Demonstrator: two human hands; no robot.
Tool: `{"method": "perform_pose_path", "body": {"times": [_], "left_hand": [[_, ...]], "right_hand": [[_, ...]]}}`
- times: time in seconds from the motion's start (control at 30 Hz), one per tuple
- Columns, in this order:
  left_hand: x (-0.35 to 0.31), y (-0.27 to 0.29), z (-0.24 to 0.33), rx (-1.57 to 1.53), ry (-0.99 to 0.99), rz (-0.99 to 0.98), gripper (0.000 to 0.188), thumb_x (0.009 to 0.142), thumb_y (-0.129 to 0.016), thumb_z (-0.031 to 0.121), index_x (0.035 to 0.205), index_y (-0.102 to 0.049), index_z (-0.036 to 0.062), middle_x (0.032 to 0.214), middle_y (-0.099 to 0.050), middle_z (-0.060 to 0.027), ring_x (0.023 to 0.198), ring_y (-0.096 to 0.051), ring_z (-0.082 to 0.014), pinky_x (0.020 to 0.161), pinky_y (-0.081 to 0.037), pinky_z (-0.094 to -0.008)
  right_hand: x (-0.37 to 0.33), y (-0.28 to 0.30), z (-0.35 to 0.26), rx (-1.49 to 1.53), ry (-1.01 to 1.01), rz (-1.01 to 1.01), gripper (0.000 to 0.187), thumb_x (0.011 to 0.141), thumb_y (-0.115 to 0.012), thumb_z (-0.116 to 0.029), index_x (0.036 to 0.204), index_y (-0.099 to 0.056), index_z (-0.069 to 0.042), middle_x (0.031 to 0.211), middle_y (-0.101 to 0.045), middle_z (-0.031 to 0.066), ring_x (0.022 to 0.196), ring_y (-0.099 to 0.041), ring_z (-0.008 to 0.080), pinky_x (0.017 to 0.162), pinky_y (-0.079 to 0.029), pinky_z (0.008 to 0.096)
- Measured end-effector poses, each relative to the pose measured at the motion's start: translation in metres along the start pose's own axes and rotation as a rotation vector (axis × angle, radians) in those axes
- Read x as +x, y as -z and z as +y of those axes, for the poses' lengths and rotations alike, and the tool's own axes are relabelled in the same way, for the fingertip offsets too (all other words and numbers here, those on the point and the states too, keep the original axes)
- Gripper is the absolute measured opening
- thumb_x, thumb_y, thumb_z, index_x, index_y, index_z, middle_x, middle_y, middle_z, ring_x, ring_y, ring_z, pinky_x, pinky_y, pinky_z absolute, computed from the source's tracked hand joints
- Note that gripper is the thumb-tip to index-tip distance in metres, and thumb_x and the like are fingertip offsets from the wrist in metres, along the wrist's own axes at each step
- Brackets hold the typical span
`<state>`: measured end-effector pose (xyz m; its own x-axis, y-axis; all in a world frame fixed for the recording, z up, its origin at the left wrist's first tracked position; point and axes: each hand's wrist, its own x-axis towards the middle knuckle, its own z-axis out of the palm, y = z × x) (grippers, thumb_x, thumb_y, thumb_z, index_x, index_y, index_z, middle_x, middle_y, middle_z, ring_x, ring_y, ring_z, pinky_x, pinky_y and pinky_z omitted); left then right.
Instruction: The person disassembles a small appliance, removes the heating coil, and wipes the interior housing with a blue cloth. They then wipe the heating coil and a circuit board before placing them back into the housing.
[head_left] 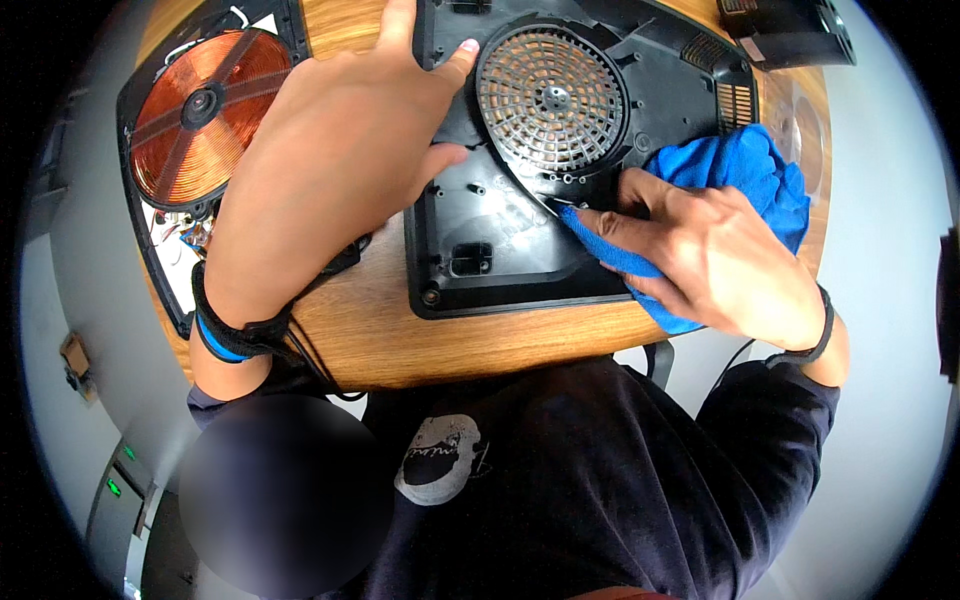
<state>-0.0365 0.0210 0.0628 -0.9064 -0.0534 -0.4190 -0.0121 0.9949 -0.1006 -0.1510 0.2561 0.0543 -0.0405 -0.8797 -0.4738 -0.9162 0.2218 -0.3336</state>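
A black plastic housing lies on the wooden table, its round vent grille toward the far side. My right hand pinches a blue cloth. One folded corner of it presses against the housing just below the grille, and the rest bunches up behind and beneath the hand. My left hand rests at the housing's left edge, fingers spread, the index fingertip and thumb over the black plastic. Nothing is seen in that hand.
At the left sits another black casing half with a round copper coil and some wiring below it. A black part stands at the far right. The wooden tabletop ends close to my body. Dark cables hang by my left wrist.
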Motion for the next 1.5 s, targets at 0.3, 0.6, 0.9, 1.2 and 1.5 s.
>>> {"method": "perform_pose_path", "body": {"times": [0.3,0.6,0.9,1.2,1.5], "left_hand": [[0.001,0.013,0.011,0.039,0.057,-0.036,0.070,0.106,-0.073,0.047,0.161,-0.061,0.0053,0.167,-0.036,-0.0501,0.093,-0.081,-0.0363,0.081,-0.066,-0.0389],[0.008,-0.011,-0.010,0.010,-0.003,-0.055,0.070,0.105,-0.073,0.049,0.161,-0.063,0.0071,0.166,-0.038,-0.0496,0.094,-0.082,-0.0365,0.082,-0.066,-0.0396],[0.019,-0.041,-0.019,-0.001,0.034,-0.024,0.073,0.098,-0.083,0.040,0.161,-0.062,0.0090,0.170,-0.042,-0.0395,0.097,-0.081,-0.0385,0.085,-0.066,-0.0435],[0.007,-0.064,-0.023,-0.139,-0.034,0.319,0.072,0.094,-0.087,0.037,0.162,-0.063,0.0223,0.181,-0.027,-0.0311,0.093,-0.078,-0.0480,0.084,-0.065,-0.0522],[0.009,-0.059,-0.022,-0.138,-0.050,0.315,0.072,0.093,-0.088,0.035,0.160,-0.065,0.0208,0.181,-0.028,-0.0309,0.093,-0.078,-0.0485,0.084,-0.065,-0.0515]], "right_hand": [[-0.031,-0.008,0.035,-0.162,0.009,-0.037,0.049,0.093,-0.074,-0.017,0.142,-0.079,-0.017,0.090,-0.078,0.0144,0.086,-0.077,0.0371,0.079,-0.058,0.0509],[-0.003,-0.013,0.030,-0.301,-0.084,0.346,0.031,0.090,-0.073,-0.009,0.119,-0.079,-0.015,0.093,-0.073,0.0102,0.090,-0.077,0.0325,0.071,-0.061,0.0448],[-0.005,-0.022,0.039,-0.369,0.043,0.324,0.037,0.091,-0.075,-0.010,0.127,-0.083,-0.016,0.100,-0.070,0.0036,0.087,-0.074,0.0232,0.075,-0.060,0.0368],[-0.031,0.007,0.061,-0.247,-0.053,0.127,0.032,0.089,-0.073,-0.007,0.120,-0.082,-0.009,0.112,-0.073,0.0151,0.099,-0.075,0.0397,0.086,-0.061,0.0473],[-0.018,-0.033,0.051,-0.103,-0.092,0.267,0.076,0.101,-0.074,-0.049,0.156,-0.056,0.000,0.159,-0.053,0.0235,0.142,-0.058,0.0439,0.118,-0.053,0.0511]]}}
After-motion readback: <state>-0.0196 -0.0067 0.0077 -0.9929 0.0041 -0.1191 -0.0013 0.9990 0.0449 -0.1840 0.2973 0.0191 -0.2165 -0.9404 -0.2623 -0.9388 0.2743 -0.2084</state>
